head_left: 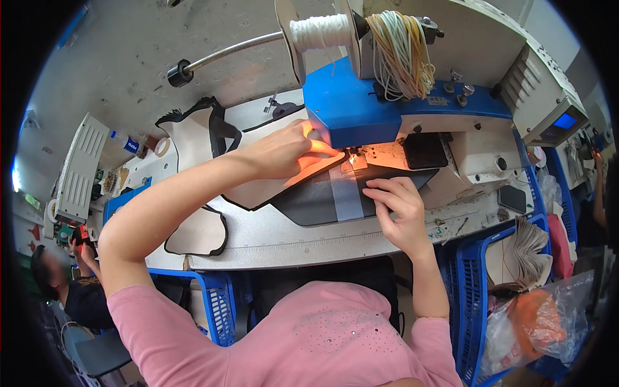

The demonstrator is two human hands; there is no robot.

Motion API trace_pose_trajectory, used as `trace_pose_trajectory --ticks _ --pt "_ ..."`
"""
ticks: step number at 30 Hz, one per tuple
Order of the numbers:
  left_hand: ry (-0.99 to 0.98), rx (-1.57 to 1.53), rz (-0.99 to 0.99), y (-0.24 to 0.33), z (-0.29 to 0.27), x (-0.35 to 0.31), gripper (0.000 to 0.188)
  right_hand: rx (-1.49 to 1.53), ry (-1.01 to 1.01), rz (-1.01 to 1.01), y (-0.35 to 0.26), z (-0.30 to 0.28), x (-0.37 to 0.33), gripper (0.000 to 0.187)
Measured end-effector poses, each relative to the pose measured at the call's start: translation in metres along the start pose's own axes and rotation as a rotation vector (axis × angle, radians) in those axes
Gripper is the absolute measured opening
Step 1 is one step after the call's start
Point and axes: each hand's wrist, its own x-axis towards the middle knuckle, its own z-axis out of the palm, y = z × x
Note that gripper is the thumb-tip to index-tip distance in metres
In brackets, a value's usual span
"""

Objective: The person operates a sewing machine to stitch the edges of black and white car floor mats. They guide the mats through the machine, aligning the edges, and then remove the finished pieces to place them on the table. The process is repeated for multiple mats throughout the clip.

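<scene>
Under the lit working point of a blue-headed machine [351, 103], like a sewing or edge-folding machine, lies a cream panel with dark edges [258, 191]. My left hand [287, 151] is closed, its fingertips pressed at the panel's edge beside the working point; the machine head partly hides them. A black panel [303, 203] with a pale grey strip [348, 197] across it lies on the near side of the cream one. Over its right part is my right hand [398, 209], fingers slightly bent and thumb apart, holding nothing. Whether its fingertips touch the black panel is unclear.
More dark-edged cream pieces [196, 233] lie on the left worktop [284, 248]. A white cord spool [320, 32] and coiled cords [401, 58] sit above the machine. A phone [512, 198] lies right; blue baskets [472, 290] stand below. Another person [84, 290] sits far left.
</scene>
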Motion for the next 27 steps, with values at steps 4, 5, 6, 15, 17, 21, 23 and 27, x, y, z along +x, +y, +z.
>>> trace_pose_trajectory --ticks 4,5,6,15,17,21,23,27 --pt "-0.162 0.022 -0.235 0.016 -0.005 0.002 0.046 0.003 -0.001 -0.012 0.001 -0.001 0.0 0.022" --pt "-0.114 0.031 -0.225 0.017 -0.002 0.0 0.044 0.002 -0.002 -0.014 0.001 -0.001 0.0 0.022" --pt "-0.066 0.04 -0.216 0.018 0.002 -0.002 0.042 0.002 -0.004 -0.017 0.001 -0.001 0.0 0.022" --pt "0.054 0.033 -0.417 0.059 0.017 -0.005 0.039 0.007 -0.019 -0.017 0.002 -0.002 -0.001 0.021" --pt "0.008 -0.003 -0.479 0.066 0.015 -0.003 0.039 0.016 -0.037 -0.014 0.001 -0.003 0.001 0.021" --pt "0.012 -0.071 -0.522 0.075 0.016 0.001 0.04 0.034 -0.075 0.027 -0.004 -0.006 0.003 0.019" --pt "-0.008 -0.13 -0.529 0.074 0.015 0.003 0.041 0.024 -0.106 0.024 -0.007 -0.007 0.005 0.018" --pt "-0.072 -0.189 -0.562 0.069 0.009 0.004 0.045 -0.009 -0.189 0.053 -0.012 -0.007 0.011 0.02"
